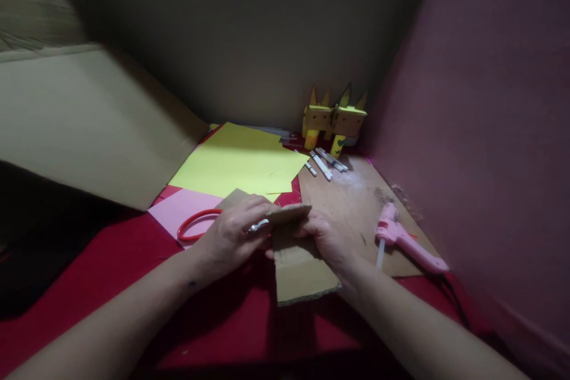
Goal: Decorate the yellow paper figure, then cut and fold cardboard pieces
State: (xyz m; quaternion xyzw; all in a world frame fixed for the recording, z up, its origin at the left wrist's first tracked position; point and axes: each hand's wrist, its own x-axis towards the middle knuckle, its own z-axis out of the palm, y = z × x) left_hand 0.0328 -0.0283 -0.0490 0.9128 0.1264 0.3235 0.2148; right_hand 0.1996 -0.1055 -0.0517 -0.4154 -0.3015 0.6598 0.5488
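Note:
My left hand [234, 231] is closed around red-handled scissors [196, 224]; the red loop sticks out to the left and the metal blade shows at my fingers, touching a strip of brown cardboard [294, 270]. My right hand [327, 237] grips the same cardboard from the right, fingers curled over its upper edge. The cardboard hangs down toward me over the red surface [102, 267].
Yellow paper [236, 160] and pink paper [178, 208] lie behind my hands. A pink glue gun [403, 240] rests on a brown board [356, 202] at right. Two yellow-and-cardboard figures [333, 122] and several pens [325, 163] stand by the back wall. A large cardboard sheet [84, 119] leans at left.

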